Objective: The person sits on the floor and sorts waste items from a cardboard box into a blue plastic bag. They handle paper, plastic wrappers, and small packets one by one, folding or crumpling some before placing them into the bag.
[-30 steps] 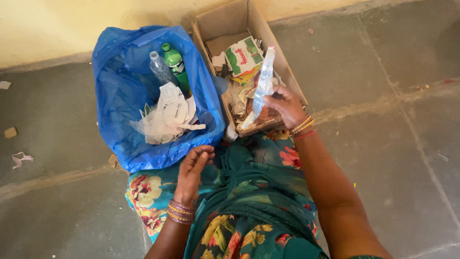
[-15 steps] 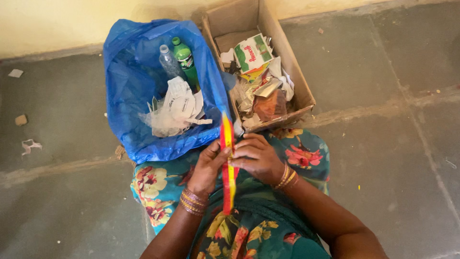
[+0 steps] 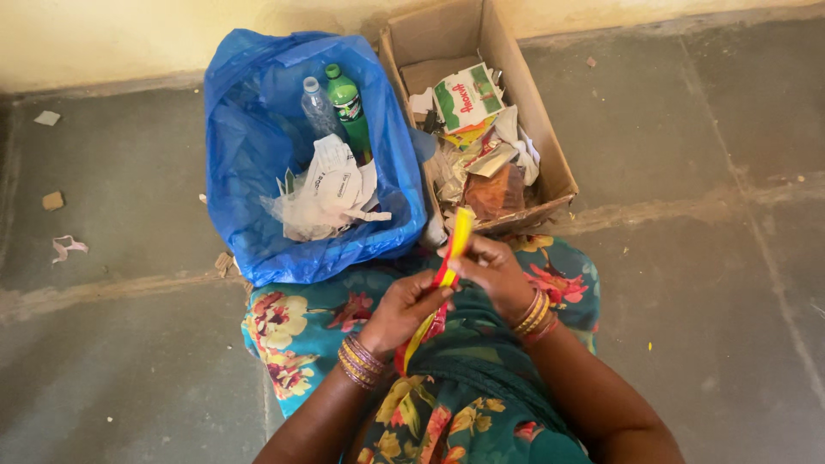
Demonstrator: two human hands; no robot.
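Left hand [image 3: 404, 309] grips the lower half of a long yellow-and-red wrapper [image 3: 447, 275], fingers curled round it, thumb on top. Strip runs steeply upward from the lap to just in front of the box rim.

Obs., left to right:
- Grey stone floor [image 3: 129, 361], a few paper scraps scattered well apart from the work.
- Blue plastic bag [image 3: 258, 172], mouth open, standing against the wall. Inside: a clear bottle [image 3: 314, 103], a green bottle [image 3: 348, 107], crumpled white wrappers [image 3: 331, 189].
- Wrapper held over the flowered green dress [image 3: 301, 326], between the bag and the box, touching neither.
- Right hand [image 3: 494, 271] pinches the upper part of the strip, fingers closed on it just below the free yellow tip.
- Cardboard box [image 3: 550, 163], touching the bag's right side, filled with mixed paper and packets, a green-and-white carton [image 3: 468, 94] uppermost.

Judgement on handling: the strip looks thin and limp, so both grips should stay near each other to keep it taut; a lone pinch at one end would probably let it fold over. Keeping it above the lap avoids snagging on the box's torn front edge.
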